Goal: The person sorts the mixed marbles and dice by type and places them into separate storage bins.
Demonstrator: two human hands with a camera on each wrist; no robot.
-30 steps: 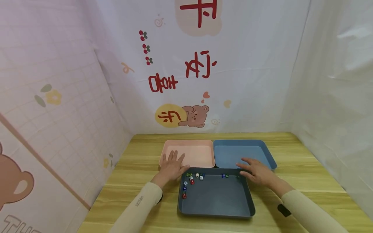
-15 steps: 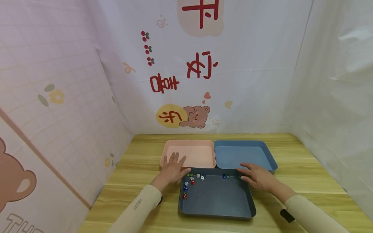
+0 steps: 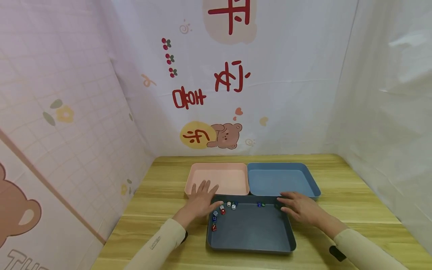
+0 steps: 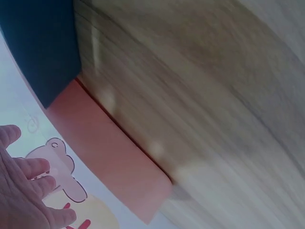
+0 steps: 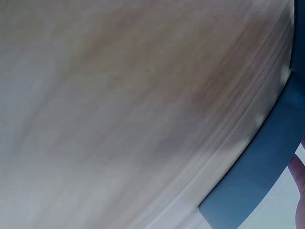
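Note:
In the head view my left hand [image 3: 200, 201] hovers with spread, straight fingers over the far left corner of a dark grey tray [image 3: 251, 232], its fingertips overlapping the pink tray [image 3: 229, 174]. My right hand [image 3: 298, 207] is over the grey tray's far right corner, fingers extended and nothing held. Inside the grey tray, small dice gather along the left and far walls: a red die [image 3: 214, 227], a blue die [image 3: 214, 219], white dice [image 3: 233, 206] and several others. Another blue die [image 3: 259, 204] sits near the far wall beside a small green one [image 3: 263, 204]. My left hand covers the tray's far left corner.
A blue tray [image 3: 280, 178] stands right of the pink one, both behind the grey tray. All rest on a wood-grain table [image 3: 162, 180]. Printed cloth [image 3: 287, 93] hangs behind and along both sides.
Both hands have come slightly nearer to the body; the left now covers the green dice in the far left corner. The right hand has drawn back from the blue tray. The dice look unmoved.

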